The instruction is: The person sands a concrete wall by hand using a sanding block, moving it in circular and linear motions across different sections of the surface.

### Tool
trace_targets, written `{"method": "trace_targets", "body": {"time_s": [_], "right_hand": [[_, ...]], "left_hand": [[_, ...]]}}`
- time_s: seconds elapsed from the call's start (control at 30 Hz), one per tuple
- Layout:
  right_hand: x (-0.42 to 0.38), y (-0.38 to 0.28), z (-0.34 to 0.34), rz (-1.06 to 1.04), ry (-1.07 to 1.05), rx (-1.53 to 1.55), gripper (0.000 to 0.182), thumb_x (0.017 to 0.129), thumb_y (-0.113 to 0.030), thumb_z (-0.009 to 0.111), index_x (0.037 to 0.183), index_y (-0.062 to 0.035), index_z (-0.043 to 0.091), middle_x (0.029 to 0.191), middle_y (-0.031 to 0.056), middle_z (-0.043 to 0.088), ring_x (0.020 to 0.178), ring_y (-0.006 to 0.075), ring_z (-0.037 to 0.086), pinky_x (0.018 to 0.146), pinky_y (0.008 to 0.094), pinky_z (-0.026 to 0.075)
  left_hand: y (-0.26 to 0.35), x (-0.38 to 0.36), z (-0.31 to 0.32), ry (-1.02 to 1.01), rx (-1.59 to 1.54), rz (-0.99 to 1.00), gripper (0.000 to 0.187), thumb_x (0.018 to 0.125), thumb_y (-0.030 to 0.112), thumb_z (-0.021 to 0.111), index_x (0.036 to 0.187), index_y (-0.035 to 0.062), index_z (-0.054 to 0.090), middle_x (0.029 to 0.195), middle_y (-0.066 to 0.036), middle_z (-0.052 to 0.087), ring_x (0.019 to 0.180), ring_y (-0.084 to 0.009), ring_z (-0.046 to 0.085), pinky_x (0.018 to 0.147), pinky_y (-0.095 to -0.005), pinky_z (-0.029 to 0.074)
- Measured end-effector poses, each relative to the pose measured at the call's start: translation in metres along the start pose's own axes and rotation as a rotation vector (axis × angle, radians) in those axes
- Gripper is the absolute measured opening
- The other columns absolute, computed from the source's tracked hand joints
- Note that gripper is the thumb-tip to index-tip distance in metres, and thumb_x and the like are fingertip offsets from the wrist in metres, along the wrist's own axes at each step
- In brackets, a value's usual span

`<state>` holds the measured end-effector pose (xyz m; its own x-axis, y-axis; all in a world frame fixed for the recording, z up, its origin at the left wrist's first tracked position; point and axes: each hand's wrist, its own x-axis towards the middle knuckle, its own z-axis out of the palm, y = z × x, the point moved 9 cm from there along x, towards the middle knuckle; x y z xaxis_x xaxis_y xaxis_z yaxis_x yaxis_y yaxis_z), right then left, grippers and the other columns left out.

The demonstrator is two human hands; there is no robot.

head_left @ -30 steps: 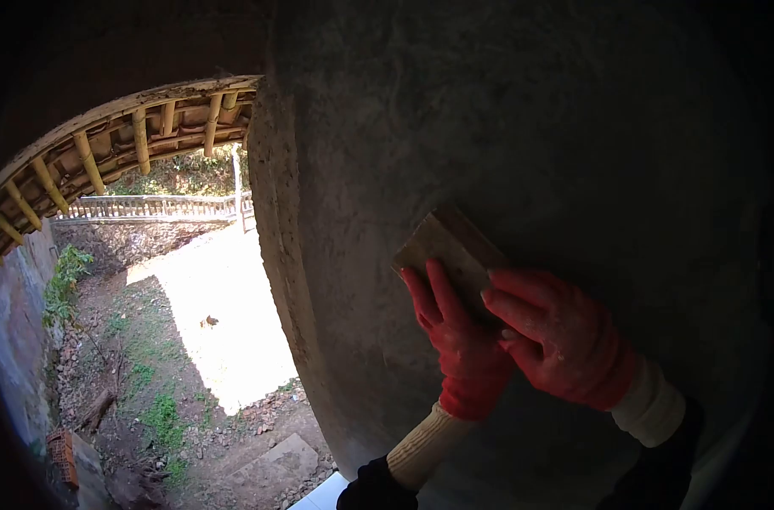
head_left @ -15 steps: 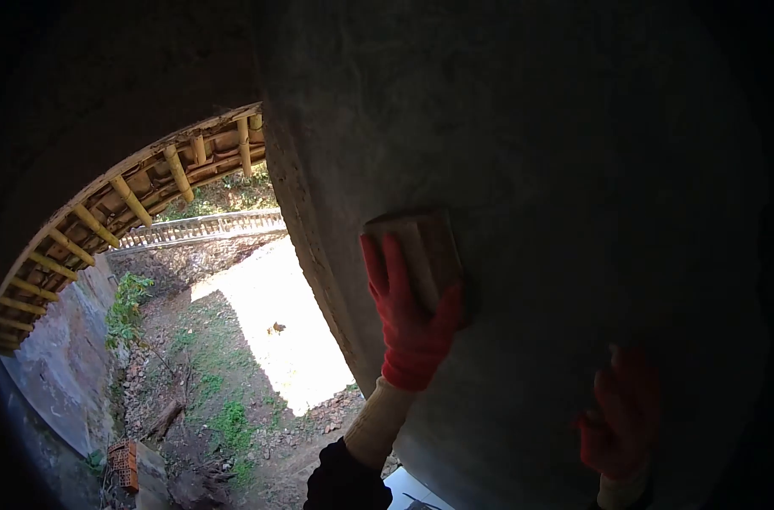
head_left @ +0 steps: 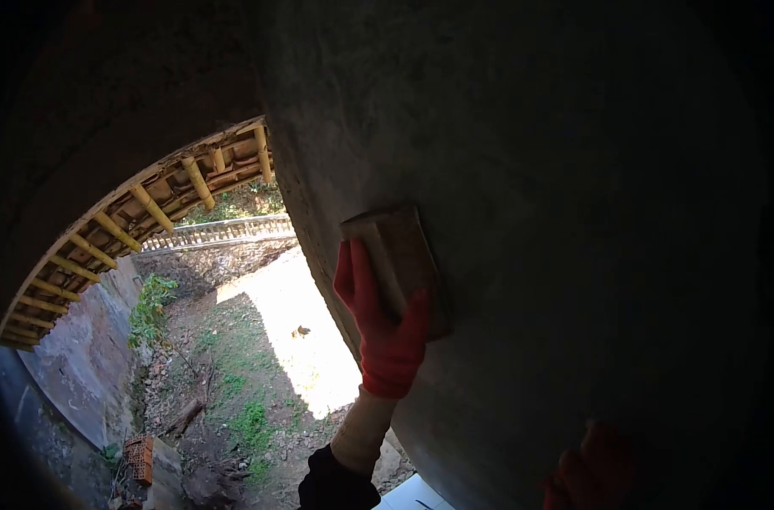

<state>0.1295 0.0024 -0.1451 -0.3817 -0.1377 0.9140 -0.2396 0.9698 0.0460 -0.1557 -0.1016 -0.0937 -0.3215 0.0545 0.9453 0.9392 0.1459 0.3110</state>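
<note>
My left hand (head_left: 385,331), in a red glove, grips a wooden plastering float (head_left: 395,259). Its fingers lie along the float's left side and the thumb is on the right. The float is against the dark grey plastered wall (head_left: 523,255), close to the edge of the opening on the left. In deep shade at the lower right, my right hand (head_left: 592,472), also gloved in red, is near the wall. Its fingers are loosely bent and somewhat apart, and I make out nothing held in them.
The wall ends at a rough edge (head_left: 314,246) beside the opening. Outside, a tiled eave with bamboo rafters (head_left: 153,208) hangs above a yard (head_left: 234,374) far below. A balustrade (head_left: 225,232), a shrub (head_left: 153,306) and orange hollow bricks (head_left: 138,459) show there.
My left hand and the float have shifted left along the wall, toward its edge. My right hand has dropped lower. The view has tilted slightly, so the yard appears farther right.
</note>
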Motion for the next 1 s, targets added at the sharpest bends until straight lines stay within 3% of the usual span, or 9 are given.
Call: {"method": "trace_targets", "body": {"time_s": [0.1, 0.27, 0.37, 0.5, 0.63, 0.7, 0.8, 0.9, 1.0], "right_hand": [[-0.002, 0.0, -0.002, 0.014, -0.003, 0.049, 0.034, 0.093, -0.025, 0.066, 0.124, -0.0109, 0.067, 0.127, 0.0183, 0.063, 0.106, 0.04, 0.067, 0.089, 0.0486, 0.056], [-0.001, 0.0, -0.002, 0.004, 0.02, 0.101, 0.032, 0.092, -0.022, 0.068, 0.121, -0.0108, 0.067, 0.125, 0.0159, 0.064, 0.103, 0.0391, 0.067, 0.088, 0.0489, 0.057], [0.001, -0.001, 0.0, -0.009, -0.002, 0.1, 0.031, 0.09, -0.021, 0.069, 0.119, -0.0104, 0.067, 0.124, 0.0155, 0.064, 0.104, 0.0388, 0.067, 0.088, 0.0488, 0.057], [0.002, 0.001, 0.008, -0.001, -0.033, 0.057, 0.032, 0.089, -0.021, 0.07, 0.119, -0.01, 0.067, 0.125, 0.0151, 0.063, 0.105, 0.0386, 0.066, 0.089, 0.0488, 0.057], [-0.008, -0.006, 0.011, -0.04, 0.059, -0.118, 0.036, 0.09, -0.032, 0.069, 0.117, -0.0093, 0.064, 0.123, 0.015, 0.058, 0.104, 0.0383, 0.064, 0.086, 0.0504, 0.055], [-0.016, -0.01, 0.02, -0.02, 0.021, -0.394, 0.043, 0.091, -0.046, 0.066, 0.109, -0.0083, 0.06, 0.113, 0.0152, 0.052, 0.097, 0.0387, 0.06, 0.08, 0.0525, 0.053], [-0.039, -0.014, 0.01, 0.138, 0.011, -0.359, 0.059, 0.094, -0.054, 0.056, 0.128, -0.0061, 0.051, 0.132, 0.0212, 0.046, 0.106, 0.0435, 0.058, 0.083, 0.0525, 0.052], [-0.042, -0.027, -0.021, 0.269, 0.08, -0.449, 0.066, 0.099, -0.055, 0.048, 0.136, -0.0004, 0.051, 0.148, 0.0303, 0.036, 0.118, 0.0487, 0.054, 0.09, 0.0533, 0.051], [-0.06, -0.023, -0.065, 0.458, 0.218, -0.859, 0.094, 0.095, -0.067, 0.046, 0.156, -0.0001, 0.022, 0.152, 0.0423, 0.02, 0.13, 0.0572, 0.04, 0.101, 0.0593, 0.042]], "left_hand": [[0.0, -0.001, 0.001, 0.053, -0.048, 0.006, 0.094, 0.084, 0.03, 0.07, 0.157, 0.0, 0.019, 0.161, -0.024, 0.016, 0.148, -0.0396, 0.021, 0.12, -0.0469, 0.02], [0.002, -0.178, 0.029, -0.091, -0.02, 0.056, 0.1, 0.09, 0.043, 0.06, 0.156, -0.0055, 0.004, 0.158, -0.033, 0.01, 0.148, -0.0487, 0.008, 0.119, -0.0571, 0.012], [0.019, -0.115, 0.014, -0.088, -0.028, 0.025, 0.093, 0.085, 0.02, 0.07, 0.157, 0.0014, 0.014, 0.159, -0.031, 0.011, 0.145, -0.0478, 0.022, 0.116, -0.0549, 0.026], [0.028, -0.015, 0.008, 0.018, -0.031, -0.125, 0.093, 0.086, 0.025, 0.07, 0.158, 0.0016, 0.015, 0.163, -0.024, 0.009, 0.149, -0.039, 0.017, 0.12, -0.0478, 0.02], [0.078, -0.083, 0.022, -0.131, -0.127, -0.02, 0.088, 0.096, 0.039, 0.055, 0.159, 0.0021, 0.006, 0.163, -0.029, 0.002, 0.152, -0.0429, 0.004, 0.122, -0.0515, 0.006], [0.115, -0.145, 0.032, -0.259, -0.199, 0.124, 0.09, 0.095, 0.05, 0.052, 0.158, 0.0007, 0.009, 0.159, -0.038, 0.001, 0.143, -0.0553, 0.017, 0.115, -0.0615, 0.019], [0.154, -0.161, 0.041, -0.396, -0.401, 0.145, 0.082, 0.099, 0.058, 0.02, 0.157, 0.0011, 0.009, 0.156, -0.042, -0.001, 0.137, -0.0608, 0.02, 0.109, -0.0668, 0.021], [0.194, -0.157, 0.045, -0.422, -0.909, 0.267, 0.082, 0.099, 0.057, 0.021, 0.157, 0.0012, 0.01, 0.155, -0.043, 0.003, 0.136, -0.0625, 0.022, 0.11, -0.0675, 0.018], [0.231, -0.176, 0.061, -0.622, -1.177, 0.274, 0.082, 0.099, 0.058, 0.026, 0.159, 0.0052, 0.008, 0.159, -0.038, 0.006, 0.141, -0.0646, 0.01, 0.114, -0.0683, 0.01]]}}
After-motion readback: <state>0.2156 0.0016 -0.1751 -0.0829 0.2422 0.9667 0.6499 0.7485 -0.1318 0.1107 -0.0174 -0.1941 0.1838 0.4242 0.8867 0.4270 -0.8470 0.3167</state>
